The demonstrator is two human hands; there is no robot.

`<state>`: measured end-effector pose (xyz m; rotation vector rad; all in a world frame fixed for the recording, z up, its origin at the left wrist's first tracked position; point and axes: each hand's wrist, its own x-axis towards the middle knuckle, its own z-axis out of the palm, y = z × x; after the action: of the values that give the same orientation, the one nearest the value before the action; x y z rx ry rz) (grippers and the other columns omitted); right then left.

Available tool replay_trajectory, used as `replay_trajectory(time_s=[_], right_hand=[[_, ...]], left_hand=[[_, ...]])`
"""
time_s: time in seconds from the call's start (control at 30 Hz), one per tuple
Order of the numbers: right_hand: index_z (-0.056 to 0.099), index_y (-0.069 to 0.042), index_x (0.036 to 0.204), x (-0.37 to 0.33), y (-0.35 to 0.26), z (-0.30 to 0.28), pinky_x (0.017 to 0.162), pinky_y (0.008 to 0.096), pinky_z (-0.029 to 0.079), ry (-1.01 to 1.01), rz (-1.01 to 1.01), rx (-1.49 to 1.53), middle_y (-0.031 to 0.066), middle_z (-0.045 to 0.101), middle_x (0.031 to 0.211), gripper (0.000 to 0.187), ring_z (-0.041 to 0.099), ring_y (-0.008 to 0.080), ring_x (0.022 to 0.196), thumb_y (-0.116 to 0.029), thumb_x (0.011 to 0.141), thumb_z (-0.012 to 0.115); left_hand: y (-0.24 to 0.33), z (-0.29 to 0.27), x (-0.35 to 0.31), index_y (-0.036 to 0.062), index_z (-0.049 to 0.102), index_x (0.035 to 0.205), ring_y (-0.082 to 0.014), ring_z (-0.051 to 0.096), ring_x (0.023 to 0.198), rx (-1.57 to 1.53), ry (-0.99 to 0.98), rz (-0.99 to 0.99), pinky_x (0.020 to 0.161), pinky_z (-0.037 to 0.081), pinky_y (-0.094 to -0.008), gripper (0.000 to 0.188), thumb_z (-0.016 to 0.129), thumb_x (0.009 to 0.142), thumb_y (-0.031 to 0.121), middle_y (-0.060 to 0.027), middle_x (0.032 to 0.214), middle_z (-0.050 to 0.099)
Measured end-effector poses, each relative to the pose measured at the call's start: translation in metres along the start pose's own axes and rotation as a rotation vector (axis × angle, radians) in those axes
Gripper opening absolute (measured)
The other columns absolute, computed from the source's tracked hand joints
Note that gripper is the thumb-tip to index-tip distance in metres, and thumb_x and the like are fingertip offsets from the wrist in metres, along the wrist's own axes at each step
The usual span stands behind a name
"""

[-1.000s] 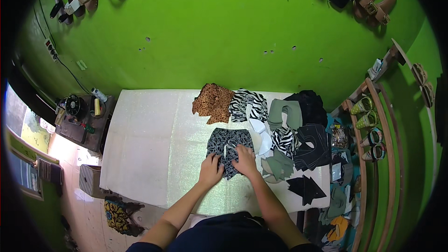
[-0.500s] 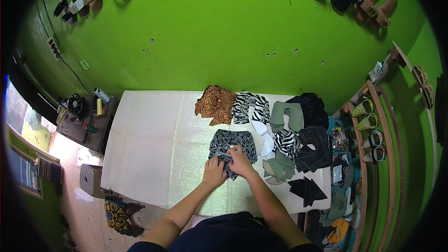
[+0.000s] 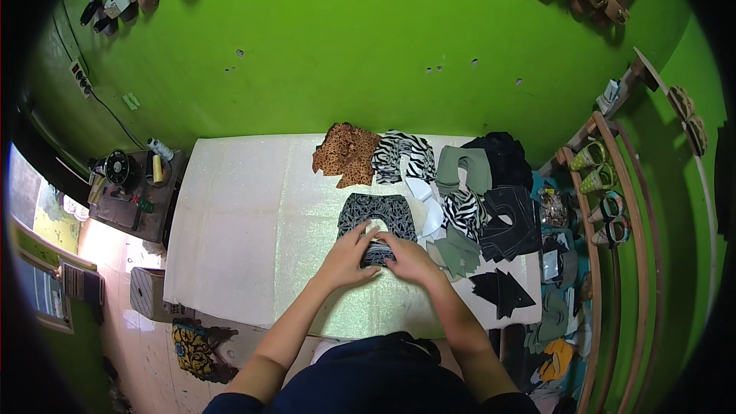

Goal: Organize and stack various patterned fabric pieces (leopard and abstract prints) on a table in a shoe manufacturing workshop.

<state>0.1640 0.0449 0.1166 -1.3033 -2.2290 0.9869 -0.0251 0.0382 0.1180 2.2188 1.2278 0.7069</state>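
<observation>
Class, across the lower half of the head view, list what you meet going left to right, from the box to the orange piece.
Box, yellow-and-black patterned fabric, left hand, right hand (both at the dark patterned pieces), black pointed pieces, orange piece.

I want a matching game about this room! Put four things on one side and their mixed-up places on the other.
Things
1. leopard pieces
2. green shoes
3. power strip
4. grey-black pieces

Places
A. on the green wall, at the left
B. at the left hand and right hand
C. at the table's far edge
D. on the wooden rack, at the right

Pairs: 1-C, 2-D, 3-A, 4-B
</observation>
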Motion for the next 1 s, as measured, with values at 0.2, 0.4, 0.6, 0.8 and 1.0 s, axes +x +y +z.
replay_trajectory(time_s=[0.2, 0.4, 0.6, 0.8, 1.0], right_hand=[[0.046, -0.010, 0.112, -0.033, -0.004, 0.010, 0.074, 0.0424, 0.044, -0.043, -0.054, -0.170, 0.0154, 0.059, 0.094, 0.042, 0.056, 0.0345, 0.087, -0.012, 0.073, 0.060], [0.053, -0.012, 0.101, -0.079, 0.019, 0.024, 0.072, 0.0390, 0.045, -0.024, 0.057, -0.249, 0.0080, 0.060, 0.087, 0.030, 0.058, 0.0277, 0.083, -0.015, 0.073, 0.061], [0.054, -0.010, 0.102, -0.097, 0.038, 0.052, 0.076, 0.0380, 0.044, 0.027, -0.019, -0.362, 0.0093, 0.058, 0.090, 0.030, 0.056, 0.0273, 0.089, -0.017, 0.074, 0.061], [0.049, -0.009, 0.113, -0.102, 0.050, 0.053, 0.077, 0.0381, 0.044, 0.076, 0.017, -0.201, 0.0128, 0.059, 0.095, 0.040, 0.056, 0.0300, 0.090, -0.014, 0.075, 0.060], [0.049, -0.004, 0.115, -0.117, 0.078, 0.031, 0.082, 0.0348, 0.045, -0.108, 0.332, 0.162, 0.0183, 0.059, 0.101, 0.042, 0.057, 0.0316, 0.096, -0.016, 0.076, 0.062]], left_hand=[[0.007, 0.028, -0.028, 0.0045, 0.056, 0.094, -0.0332, 0.058, 0.078, 0.010, -0.217, -0.166, 0.069, 0.045, -0.0428, 0.024, 0.060, 0.077, 0.021, -0.0163, 0.090, 0.060], [0.003, 0.058, -0.067, 0.0049, 0.058, 0.095, -0.0309, 0.057, 0.085, -0.020, -0.152, -0.095, 0.076, 0.043, -0.0406, 0.027, 0.063, 0.075, 0.022, -0.0136, 0.091, 0.060], [0.016, 0.084, -0.072, 0.0065, 0.056, 0.100, -0.0292, 0.055, 0.093, 0.031, 0.020, 0.059, 0.086, 0.038, -0.0393, 0.034, 0.066, 0.071, 0.021, -0.0108, 0.097, 0.059], [0.018, 0.098, -0.065, 0.0039, 0.054, 0.104, -0.0333, 0.058, 0.088, -0.047, -0.250, -0.174, 0.076, 0.045, -0.0400, 0.033, 0.060, 0.077, 0.021, -0.0159, 0.097, 0.059], [0.029, 0.117, -0.052, 0.0020, 0.050, 0.114, -0.0363, 0.057, 0.090, -0.188, -0.317, -0.230, 0.080, 0.044, -0.0408, 0.040, 0.056, 0.080, 0.022, -0.0227, 0.097, 0.058]])
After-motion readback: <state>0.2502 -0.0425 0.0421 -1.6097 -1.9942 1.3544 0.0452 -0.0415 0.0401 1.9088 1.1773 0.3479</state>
